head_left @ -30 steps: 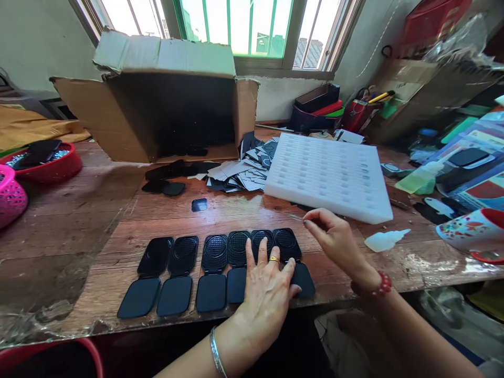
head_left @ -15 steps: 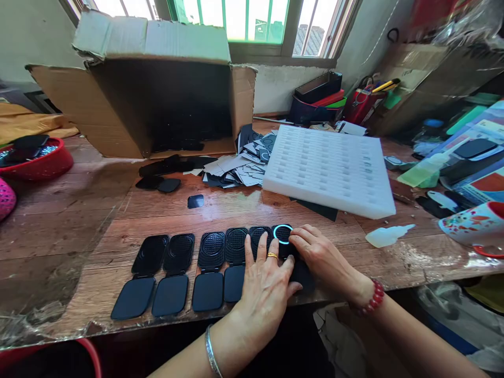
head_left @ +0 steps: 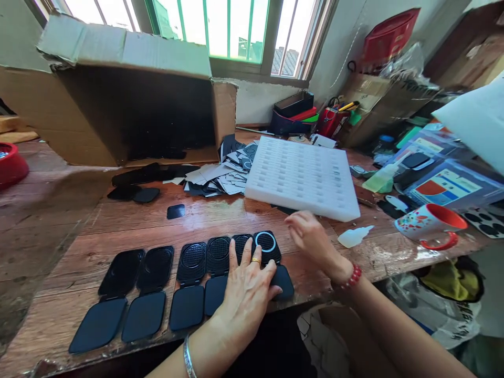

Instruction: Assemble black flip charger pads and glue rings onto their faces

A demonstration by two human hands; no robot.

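Note:
Several black hinged cases lie unfolded in a row along the table's front edge. On the rightmost case [head_left: 273,254] a white ring [head_left: 265,242] rests on the upper half. My left hand [head_left: 249,281] lies spread over the cases beside it, fingertips on the upper halves and thumb at the lower half of the rightmost one. Just right of that case, my right hand [head_left: 311,236] hovers over the table, blurred, its fingers bent. Whether anything is between those fingers cannot be made out.
A white foam tray [head_left: 303,176] lies behind my right hand, with a pile of paper pieces [head_left: 220,176] to its left. A cardboard box [head_left: 137,110] stands at the back left. Rightward are a white nozzle bottle [head_left: 354,236] and a mug [head_left: 429,226].
My right hand has lifted off the rightmost case and moved right, uncovering the ring and the case. My left hand still lies on the cases. The camera view has turned rightward.

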